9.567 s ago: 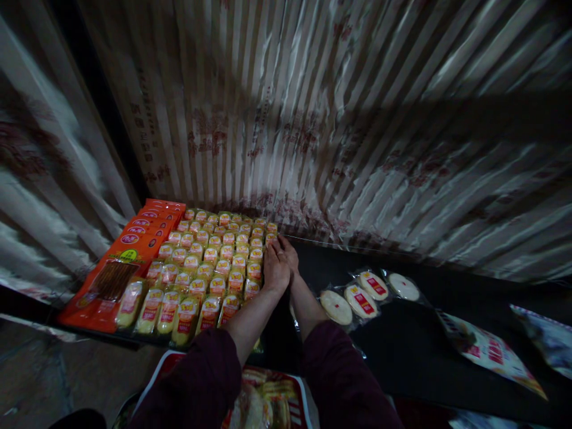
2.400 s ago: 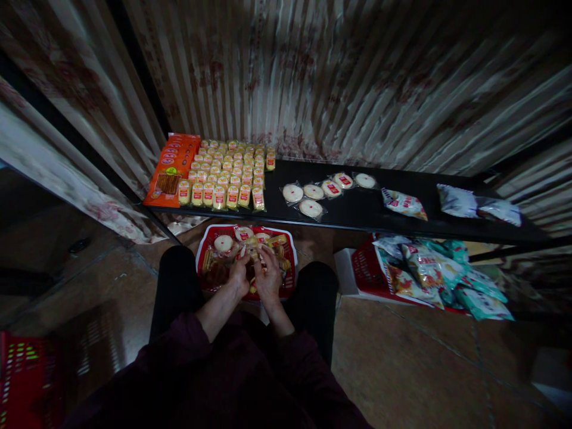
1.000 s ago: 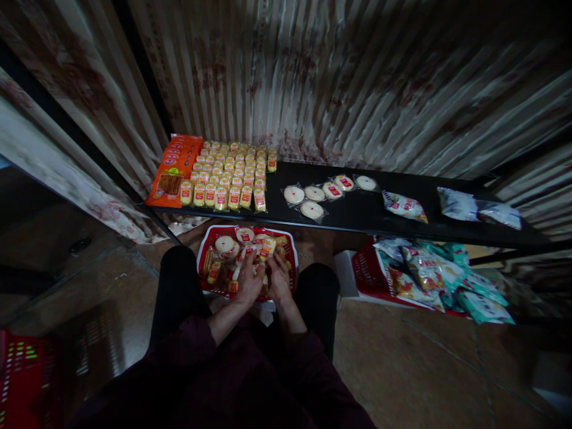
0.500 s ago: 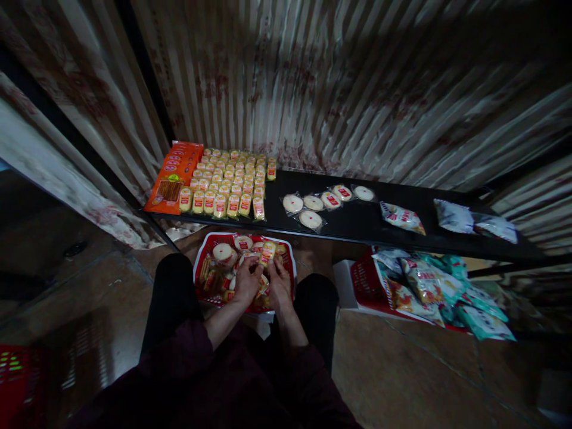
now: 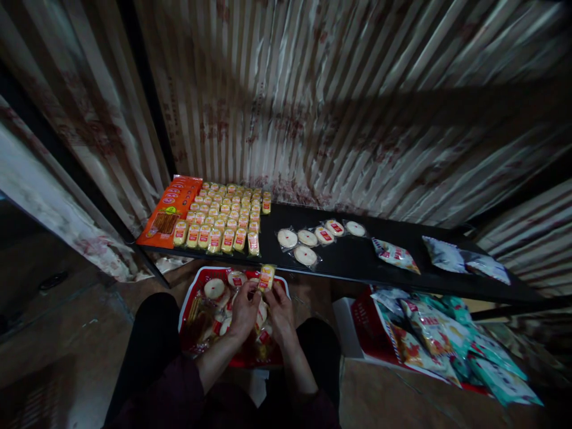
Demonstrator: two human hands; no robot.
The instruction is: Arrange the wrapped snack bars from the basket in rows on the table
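Between the fingertips of my left hand (image 5: 245, 310) and my right hand (image 5: 280, 310) is a small yellow wrapped snack cake (image 5: 267, 277), label facing up. Both hands are closed on its lower end, above a red basket (image 5: 185, 310) with a white rim. Inside the basket lie round white wrapped crackers (image 5: 214, 289) and other small packets, partly hidden by my hands. Just beyond, on the black shelf (image 5: 286, 268), stand tight rows of the same yellow snack cakes (image 5: 218, 220). An orange snack bag (image 5: 172, 208) lies left of them.
Several round wrapped crackers (image 5: 307, 238) lie mid-shelf, with a red-and-white bag (image 5: 395, 255) and silvery bags (image 5: 442, 255) farther right. A second basket (image 5: 369, 328) full of snack bags sits below the shelf. A dark post (image 5: 147, 83) rises at the left, before a striped curtain (image 5: 286, 119).
My view has tilted up, so the shelf and baskets sit lower. The snack cake stays in my fingers and is now at the basket's far rim, closer to the shelf edge.
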